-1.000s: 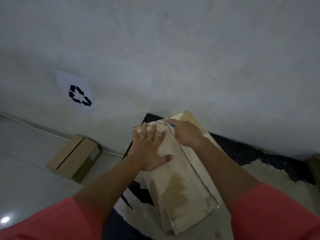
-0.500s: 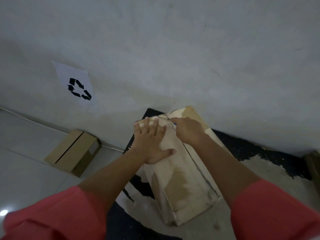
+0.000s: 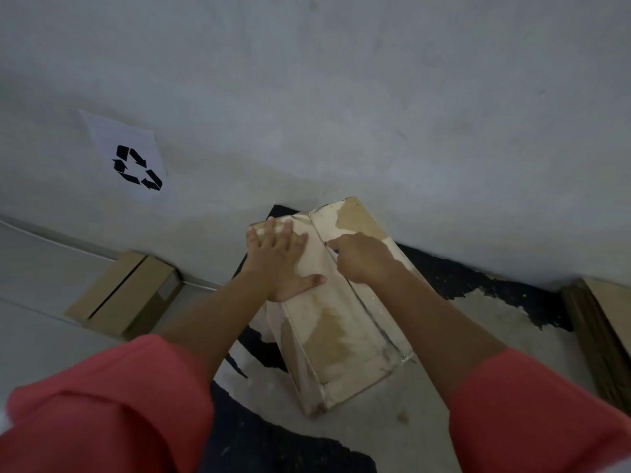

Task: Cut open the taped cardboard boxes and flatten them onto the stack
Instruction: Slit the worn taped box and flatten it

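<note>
A long, taped cardboard box (image 3: 338, 315) lies on the floor (image 3: 478, 336) near the wall (image 3: 375, 97), its paper skin torn and stained. The left hand (image 3: 278, 259) lies flat on the box's top, fingers spread wide, holding nothing. The right hand (image 3: 358, 259) is curled into a closed grip around a small blue-tipped cutter (image 3: 335, 250), its point on the tape seam down the middle of the top. A second cardboard box (image 3: 126, 295) sits well apart to the left against the wall, below a sheet with a recycling symbol (image 3: 131, 160). Flattened cardboard (image 3: 604, 319) lies at the right edge.
</note>
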Available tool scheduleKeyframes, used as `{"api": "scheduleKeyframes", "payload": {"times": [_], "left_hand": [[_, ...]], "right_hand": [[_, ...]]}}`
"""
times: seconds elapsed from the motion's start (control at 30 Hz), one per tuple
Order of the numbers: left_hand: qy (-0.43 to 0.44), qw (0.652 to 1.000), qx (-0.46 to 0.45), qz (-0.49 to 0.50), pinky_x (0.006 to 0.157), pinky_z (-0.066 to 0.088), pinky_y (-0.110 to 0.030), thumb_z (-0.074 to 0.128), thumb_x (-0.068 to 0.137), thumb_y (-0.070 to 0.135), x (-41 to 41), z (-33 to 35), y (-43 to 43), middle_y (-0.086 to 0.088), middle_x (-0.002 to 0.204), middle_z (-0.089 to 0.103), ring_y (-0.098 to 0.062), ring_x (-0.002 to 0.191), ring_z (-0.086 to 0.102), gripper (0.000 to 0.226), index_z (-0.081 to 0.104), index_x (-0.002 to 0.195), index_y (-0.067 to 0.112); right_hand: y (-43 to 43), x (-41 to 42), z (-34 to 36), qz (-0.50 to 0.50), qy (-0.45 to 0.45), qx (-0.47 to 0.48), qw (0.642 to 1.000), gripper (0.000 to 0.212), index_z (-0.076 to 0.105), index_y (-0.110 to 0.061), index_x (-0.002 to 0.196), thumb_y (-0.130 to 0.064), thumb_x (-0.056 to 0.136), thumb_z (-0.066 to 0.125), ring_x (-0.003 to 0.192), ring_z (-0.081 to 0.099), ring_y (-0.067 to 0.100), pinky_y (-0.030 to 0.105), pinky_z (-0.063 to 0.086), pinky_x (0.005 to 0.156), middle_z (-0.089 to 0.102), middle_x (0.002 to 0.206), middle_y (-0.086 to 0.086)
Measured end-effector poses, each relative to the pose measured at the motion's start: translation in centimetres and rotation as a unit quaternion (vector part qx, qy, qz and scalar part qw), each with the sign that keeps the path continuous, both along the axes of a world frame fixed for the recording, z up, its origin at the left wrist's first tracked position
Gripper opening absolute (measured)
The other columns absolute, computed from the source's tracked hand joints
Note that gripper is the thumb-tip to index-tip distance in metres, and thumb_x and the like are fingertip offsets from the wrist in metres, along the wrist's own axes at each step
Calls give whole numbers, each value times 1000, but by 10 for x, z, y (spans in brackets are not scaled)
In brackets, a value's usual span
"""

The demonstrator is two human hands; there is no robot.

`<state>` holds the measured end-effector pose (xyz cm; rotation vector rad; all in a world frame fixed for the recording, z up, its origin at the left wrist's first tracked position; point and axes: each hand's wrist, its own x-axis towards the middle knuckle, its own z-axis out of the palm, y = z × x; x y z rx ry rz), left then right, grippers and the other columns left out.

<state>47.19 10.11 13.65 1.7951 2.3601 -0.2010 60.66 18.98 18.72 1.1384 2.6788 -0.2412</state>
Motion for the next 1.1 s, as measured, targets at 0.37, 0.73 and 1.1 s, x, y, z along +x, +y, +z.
{"api": "scheduleKeyframes", "payload": {"times": [0.37,0.73,1.1], "left_hand": [[2,1000,-12,8,113,-3,-65,18,78,85,1,1,1,-9,160,-17,-39,146,-14,99,-8,154,27],[21,999,-32,12,113,3,-65,10,70,89,1,6,1,-8,161,-14,-36,147,-8,103,-6,154,30],[-84,970,-15,228,105,1,-75,45,74,83,59,18,5,-13,161,-12,-42,145,-13,113,-2,154,20]], "right_hand": [[-32,52,-3,5,-62,2,998,44,52,-25,132,-11,93,39,99,58,29,30,39,71,59,118,10],[-103,157,21,-10,-87,-23,996,45,40,-31,141,-15,99,33,110,55,24,30,41,84,54,130,5],[-53,236,12,-202,81,24,976,54,10,-39,150,-23,103,29,69,57,18,34,52,71,56,79,2]]}}
